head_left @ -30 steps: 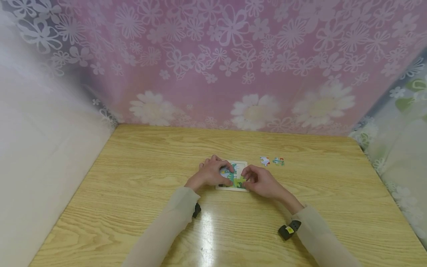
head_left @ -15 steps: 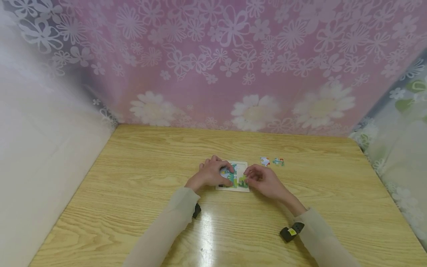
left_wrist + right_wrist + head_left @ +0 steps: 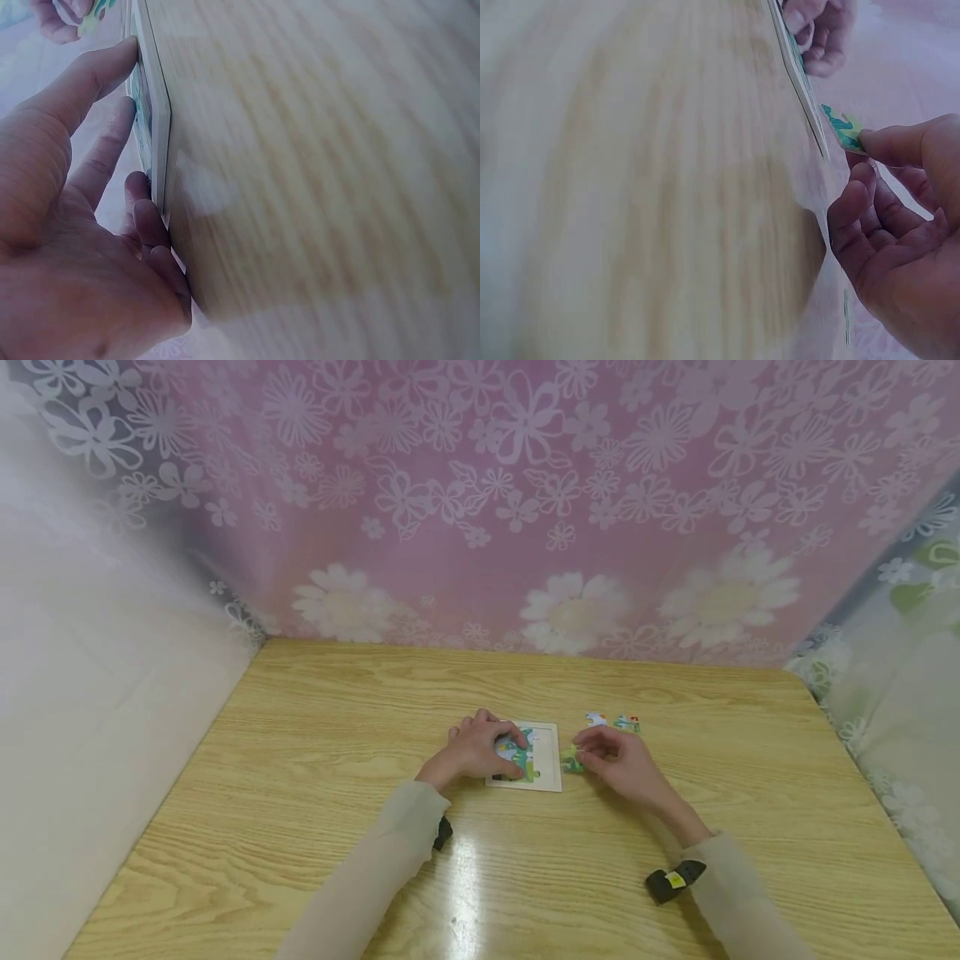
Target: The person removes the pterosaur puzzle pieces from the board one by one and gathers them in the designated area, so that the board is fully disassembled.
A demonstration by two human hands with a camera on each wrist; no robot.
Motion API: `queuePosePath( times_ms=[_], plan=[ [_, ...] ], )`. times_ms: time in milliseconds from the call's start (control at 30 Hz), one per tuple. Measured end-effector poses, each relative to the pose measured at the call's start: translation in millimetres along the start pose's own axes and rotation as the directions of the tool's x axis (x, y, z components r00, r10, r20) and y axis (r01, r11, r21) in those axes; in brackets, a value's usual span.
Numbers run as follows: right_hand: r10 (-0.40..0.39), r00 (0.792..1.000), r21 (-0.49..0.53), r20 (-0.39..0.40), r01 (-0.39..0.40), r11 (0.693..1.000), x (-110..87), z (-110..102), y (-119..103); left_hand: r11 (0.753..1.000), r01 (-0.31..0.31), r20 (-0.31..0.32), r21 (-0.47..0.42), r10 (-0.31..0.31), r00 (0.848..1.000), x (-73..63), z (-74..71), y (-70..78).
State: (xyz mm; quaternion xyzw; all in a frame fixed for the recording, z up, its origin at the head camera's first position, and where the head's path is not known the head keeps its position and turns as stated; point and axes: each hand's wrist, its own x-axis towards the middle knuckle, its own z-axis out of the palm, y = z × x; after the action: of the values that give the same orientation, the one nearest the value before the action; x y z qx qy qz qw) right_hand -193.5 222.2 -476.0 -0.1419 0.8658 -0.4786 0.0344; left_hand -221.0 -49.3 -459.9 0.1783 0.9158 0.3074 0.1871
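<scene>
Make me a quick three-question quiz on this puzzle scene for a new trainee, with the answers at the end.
1. True or false: the left hand touches the frame.
2. In the head view, where is the green piece that the right hand pinches: (a) inside the frame, (b) just right of the frame, or (c) under the left hand?
3. How many other pieces lie loose on the table?

Key: 1. True. 2. b. 3. Two.
</scene>
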Motion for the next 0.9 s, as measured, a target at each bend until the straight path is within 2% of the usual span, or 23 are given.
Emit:
queuePosePath(
  times_ms=[900],
  plan=[
    [0.017, 0.990, -0.110, -0.140, -0.033, 0.993, -1.7, -75.8, 33.4, 1.000, -0.004, 0.012, -0.003, 0.005, 1.000, -0.3, -1.4, 0.2]
  ],
)
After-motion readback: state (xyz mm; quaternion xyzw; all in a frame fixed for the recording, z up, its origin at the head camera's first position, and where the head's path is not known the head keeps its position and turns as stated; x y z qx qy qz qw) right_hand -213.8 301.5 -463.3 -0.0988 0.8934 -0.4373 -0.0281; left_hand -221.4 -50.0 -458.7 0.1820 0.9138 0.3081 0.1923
